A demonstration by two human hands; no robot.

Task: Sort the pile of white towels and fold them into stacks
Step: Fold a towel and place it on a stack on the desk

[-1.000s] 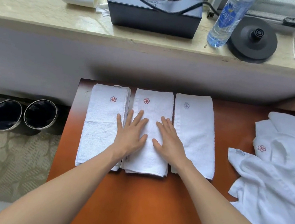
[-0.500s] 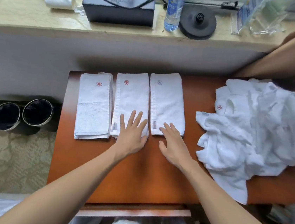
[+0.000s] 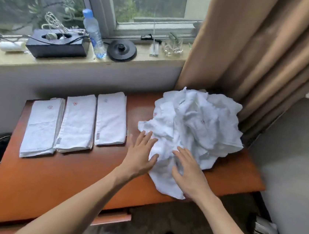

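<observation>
Two hands, left hand and right hand, touch the towel pile with straight fingers, grip slack, holding nothing, folded stacks left of it.

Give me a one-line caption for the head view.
Left hand and right hand, fingers straight, touch the crumpled towel pile on the table, three folded stacks lined up to its left.

White towels with red emblems; orange-brown table; tan curtain.
</observation>
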